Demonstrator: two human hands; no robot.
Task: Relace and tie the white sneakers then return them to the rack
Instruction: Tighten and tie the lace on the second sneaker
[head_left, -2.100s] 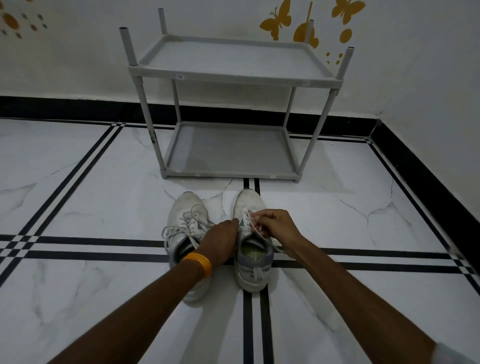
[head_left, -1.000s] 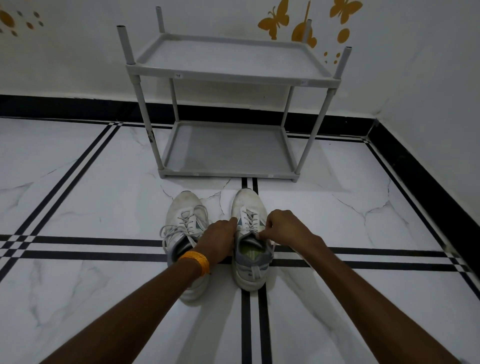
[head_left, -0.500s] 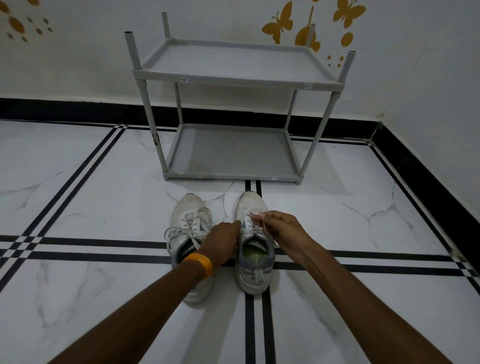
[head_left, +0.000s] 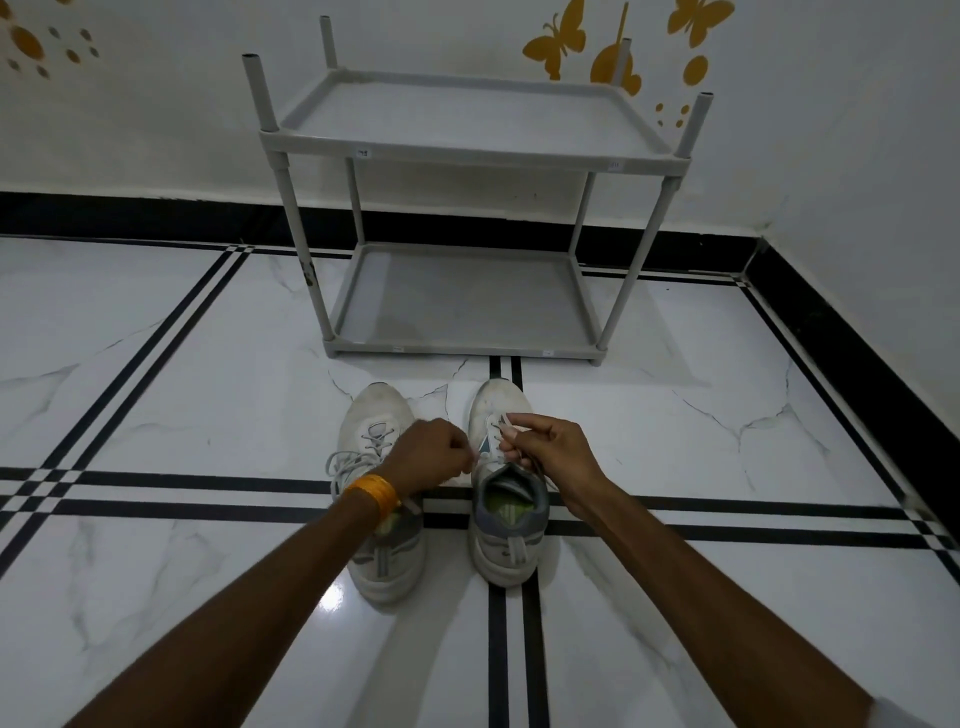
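Two white sneakers stand side by side on the floor, toes toward the rack. The left sneaker has loose laces spilling to its left; my left forearm covers its middle. The right sneaker shows its grey collar and green insole. My right hand pinches a lace end over the right sneaker's eyelets. My left hand is closed between the two shoes, at the right sneaker's left side, and seems to hold the other lace end. The grey two-shelf rack stands just beyond the shoes, both shelves bare.
White marble floor with black inlay lines. A white wall with a black skirting and yellow butterfly stickers runs behind the rack. A second wall closes the right side.
My right hand went from a closed grip beside the shoe to lifting a lace end over the eyelets. My left hand stayed at the shoe's left side. The camera tilted slightly.
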